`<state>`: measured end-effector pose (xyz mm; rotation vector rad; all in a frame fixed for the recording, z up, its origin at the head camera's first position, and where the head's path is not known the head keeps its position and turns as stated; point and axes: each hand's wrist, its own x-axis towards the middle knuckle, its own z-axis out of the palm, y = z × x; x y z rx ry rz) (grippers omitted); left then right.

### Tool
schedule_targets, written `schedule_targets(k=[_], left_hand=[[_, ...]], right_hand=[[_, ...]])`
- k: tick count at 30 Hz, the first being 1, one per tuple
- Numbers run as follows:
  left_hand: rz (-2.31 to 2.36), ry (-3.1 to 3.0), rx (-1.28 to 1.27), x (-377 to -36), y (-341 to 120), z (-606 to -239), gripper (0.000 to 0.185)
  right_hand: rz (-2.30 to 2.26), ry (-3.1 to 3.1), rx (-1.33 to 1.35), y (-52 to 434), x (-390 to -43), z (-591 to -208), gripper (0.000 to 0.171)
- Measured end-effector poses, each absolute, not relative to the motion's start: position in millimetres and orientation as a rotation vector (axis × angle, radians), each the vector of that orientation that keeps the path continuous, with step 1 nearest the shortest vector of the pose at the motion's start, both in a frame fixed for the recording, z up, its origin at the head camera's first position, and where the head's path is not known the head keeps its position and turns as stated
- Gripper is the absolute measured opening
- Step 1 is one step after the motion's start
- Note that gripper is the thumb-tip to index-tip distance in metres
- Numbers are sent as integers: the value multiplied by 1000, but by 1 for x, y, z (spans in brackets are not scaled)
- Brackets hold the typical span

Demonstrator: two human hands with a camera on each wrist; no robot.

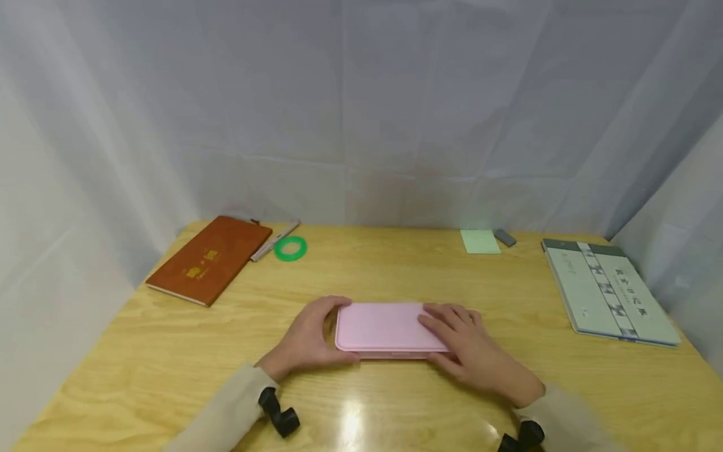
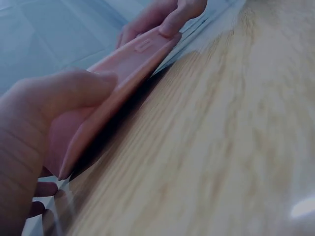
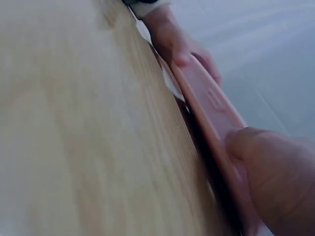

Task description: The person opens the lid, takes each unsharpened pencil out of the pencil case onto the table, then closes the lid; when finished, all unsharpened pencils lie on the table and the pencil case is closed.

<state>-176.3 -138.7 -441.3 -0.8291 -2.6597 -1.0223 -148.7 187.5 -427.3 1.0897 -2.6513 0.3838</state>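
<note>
"What do we watch first?"

"The table [image 1: 186,364]. Its top looks glossy, so anything we push unevenly could skid."

"And the books?"

"The grey-green book [image 1: 612,292] on the right and the brown notebook [image 1: 209,260] on the left lie well apart from us; only a wide swing of an arm would likely knock them."

"Then our pink case [image 1: 390,329], mid-table in front of us?"

"A dark gap shows under its near side, so we can't tell whether it sits flat. If it's raised, a slack grip could drop one end."

"How's our hold?"

"Our left hand [image 1: 310,339] grips the left end, thumb in front, fingers behind. Our right hand [image 1: 480,351] clasps the right end, thumb on the front, fingertips across the top. Unequal pressure could twist it."

"Smallest?"

"The front tab [image 2: 143,45]. If it's a catch, a stray thumb might spring it."
</note>
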Motion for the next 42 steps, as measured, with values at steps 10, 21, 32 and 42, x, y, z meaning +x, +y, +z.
schedule_targets(k=[10,21,32,42], left_hand=[[-1215,-2565,-762,-175,-134,-443,68],[-1427,-2630,-716,-172,-127,-441,63],[-1522,-2609,-672,-169,-121,-437,61],[-1487,-2595,-685,-171,-124,-437,59]], right_hand=[[291,-2351,1129,154,-154,-428,44],[178,-2202,1141,151,-158,-422,53],[110,-2182,1134,152,-157,-423,53],[93,-2195,1111,149,-157,-425,52]])
